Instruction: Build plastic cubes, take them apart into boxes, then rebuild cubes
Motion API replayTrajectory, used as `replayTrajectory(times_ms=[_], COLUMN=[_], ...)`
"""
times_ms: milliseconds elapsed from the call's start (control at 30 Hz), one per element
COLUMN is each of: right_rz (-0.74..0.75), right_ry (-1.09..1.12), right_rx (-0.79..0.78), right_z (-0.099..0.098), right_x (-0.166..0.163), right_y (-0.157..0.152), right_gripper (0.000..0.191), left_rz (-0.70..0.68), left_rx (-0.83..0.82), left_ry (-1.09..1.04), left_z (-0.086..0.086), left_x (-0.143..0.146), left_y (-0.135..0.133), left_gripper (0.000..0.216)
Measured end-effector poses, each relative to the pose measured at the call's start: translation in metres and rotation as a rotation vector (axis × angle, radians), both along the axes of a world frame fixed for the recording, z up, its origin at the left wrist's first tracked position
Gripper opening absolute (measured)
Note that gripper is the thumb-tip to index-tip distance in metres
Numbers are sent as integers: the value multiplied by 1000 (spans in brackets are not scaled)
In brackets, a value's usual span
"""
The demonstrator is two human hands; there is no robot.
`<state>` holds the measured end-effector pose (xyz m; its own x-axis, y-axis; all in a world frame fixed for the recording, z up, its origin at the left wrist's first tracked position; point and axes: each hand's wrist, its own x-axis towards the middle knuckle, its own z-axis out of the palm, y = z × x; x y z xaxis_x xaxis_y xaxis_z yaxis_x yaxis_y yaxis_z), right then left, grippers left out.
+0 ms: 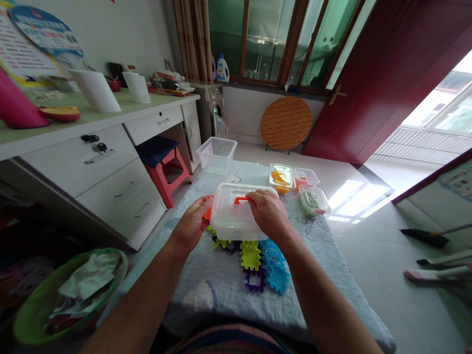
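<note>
A translucent plastic lid [230, 216] with an orange carry handle [241, 199] is held over the near middle of the cloth-covered table. Whether a box body is under it, I cannot tell. My left hand [193, 221] is closed at its left side, by an orange clasp [208, 212]. The fingers of my right hand [271, 214] are closed at the orange handle and upper right part of the lid. Just in front of the lid lie interlocking plastic gear blocks: yellow-green [250, 257], blue [277, 275] and purple [255, 281]. The lid hides some of them.
An open clear bin [217, 156] stands at the table's far left corner. At the far right are clear containers with orange pieces [280, 176], red pieces [305, 179] and green pieces [311, 199]. A red stool [167, 177] and a green basket [120, 280] stand on the left.
</note>
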<state>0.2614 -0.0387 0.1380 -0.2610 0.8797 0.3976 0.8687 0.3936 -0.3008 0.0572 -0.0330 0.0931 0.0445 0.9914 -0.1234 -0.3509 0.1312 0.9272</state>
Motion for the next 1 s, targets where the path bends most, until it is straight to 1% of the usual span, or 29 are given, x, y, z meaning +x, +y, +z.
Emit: replayTrajectory(times_ms=[100,167,200,233,267,333,367,400,433,500,567,633,700,767,833,900,1000], right_rz=[48,97,99,74,17,-154,-239,-300,-327,-311,-221,-92,1,18,-26,-111,-233], right_ry=[29,117,184,260,338,487,560,641,743,975,1177,1289,1299,1225,1099,975,858], right_rx=[-17,-4,18,50,89,150,153,126,61,-128,-305,-414,-418,-337,-235,-157,-111], right_z=[0,1,0,-2,-6,-19,-28,-37,-47,-63,-71,-71,-68,-67,-69,-74,-76], right_x=[1,9,16,24,34,56,66,75,81,83,75,61,49,43,41,42,41], right_y=[-3,-7,-9,-10,-12,-15,-17,-20,-23,-32,-42,-50,-54,-54,-52,-51,-52], right_gripper=[23,23,25,27,30,37,42,49,56,61,59,57,54,52,53,55,58], left_rz=[-5,6,20,34,47,65,64,52,31,-20,-62,-90,-91,-59,-18,21,90], left_rx=[-16,-17,-18,-20,-23,-29,-35,-44,-56,-80,-72,-34,19,80,143,194,251], left_ry=[27,34,32,29,24,11,11,18,36,98,169,230,279,335,425,571,854], left_z=[1,1,1,1,1,2,3,4,5,7,8,8,7,6,5,6,11], left_x=[0,0,0,0,0,0,-1,-2,-3,-5,-6,-5,-4,-4,-5,-6,-4], left_y=[-1,0,0,1,1,0,-1,-3,-5,-10,-15,-18,-19,-18,-17,-17,-19], left_gripper=[47,50,51,52,53,53,52,51,50,51,53,55,57,56,52,49,52])
